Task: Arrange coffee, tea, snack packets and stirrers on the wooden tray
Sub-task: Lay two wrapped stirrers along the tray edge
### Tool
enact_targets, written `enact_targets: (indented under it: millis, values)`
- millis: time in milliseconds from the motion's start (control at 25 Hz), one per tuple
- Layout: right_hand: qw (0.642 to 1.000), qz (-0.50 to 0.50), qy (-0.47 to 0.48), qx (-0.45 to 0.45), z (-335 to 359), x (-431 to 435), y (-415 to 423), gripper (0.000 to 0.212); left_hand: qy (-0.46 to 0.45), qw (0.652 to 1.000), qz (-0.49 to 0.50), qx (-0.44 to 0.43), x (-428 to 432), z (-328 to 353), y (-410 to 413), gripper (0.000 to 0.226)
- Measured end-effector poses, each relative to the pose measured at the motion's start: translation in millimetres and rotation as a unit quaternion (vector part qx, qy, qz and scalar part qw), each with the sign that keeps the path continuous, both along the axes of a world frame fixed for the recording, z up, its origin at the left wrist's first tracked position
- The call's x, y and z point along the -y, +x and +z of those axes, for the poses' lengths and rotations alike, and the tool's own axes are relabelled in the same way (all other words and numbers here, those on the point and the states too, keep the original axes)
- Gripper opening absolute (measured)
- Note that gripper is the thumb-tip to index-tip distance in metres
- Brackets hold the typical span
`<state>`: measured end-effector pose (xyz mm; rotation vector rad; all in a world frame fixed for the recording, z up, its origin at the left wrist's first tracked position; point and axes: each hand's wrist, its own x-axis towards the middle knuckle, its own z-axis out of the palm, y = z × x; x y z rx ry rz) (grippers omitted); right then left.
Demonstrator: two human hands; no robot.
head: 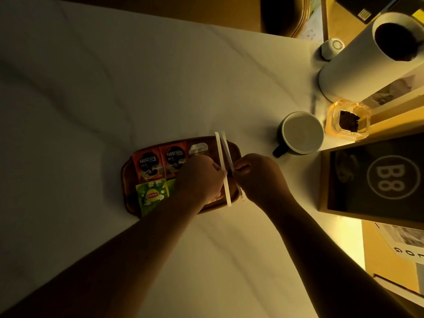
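Note:
A dark wooden tray lies on the white table. Two red Nescafe coffee packets sit side by side along its far edge, with a pale packet to their right. A green Lipton tea packet lies at the near left. Two long white wrapped stirrers cross the tray's right end. My left hand pinches the left stirrer and my right hand pinches the right stirrer. My left hand hides the tray's middle.
A grey mug stands right of the tray. Beyond it are an amber glass ashtray, a tall white cylinder and a small white round object. A dark framed "B8" board and papers fill the right side.

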<state>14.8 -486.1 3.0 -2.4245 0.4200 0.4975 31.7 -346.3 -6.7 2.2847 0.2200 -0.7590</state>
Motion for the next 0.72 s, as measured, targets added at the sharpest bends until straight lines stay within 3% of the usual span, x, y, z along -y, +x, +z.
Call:
enact_targets:
  millis: [280, 400, 560, 640, 720]
  values:
    - [1.000, 0.028, -0.011, -0.007, -3.3, -4.3, 1.6, 0.023, 0.099, 0.991, -0.084, 0.045, 0.3, 1.9, 4.3, 0.037]
    - [0.999, 0.034, -0.030, 0.030, 1.3, -3.8, -4.2, 0.023, 0.114, 0.980, -0.104, 0.122, -3.3, 8.8, 2.3, 0.038]
    - [0.962, 0.188, -0.107, 0.165, 7.6, 0.6, -23.5, 0.029, 0.119, 0.917, -0.199, 0.325, -15.1, 9.6, -15.9, 0.026]
    - [0.951, 0.228, -0.127, 0.166, 6.3, 1.8, -30.5, 0.035, 0.144, 0.891, -0.260, 0.342, -20.9, 4.3, -23.6, 0.031]
    - [0.949, 0.243, -0.139, 0.145, 4.4, 1.8, -33.5, 0.040, 0.147, 0.889, -0.280, 0.332, -24.8, 0.7, -26.1, 0.035]
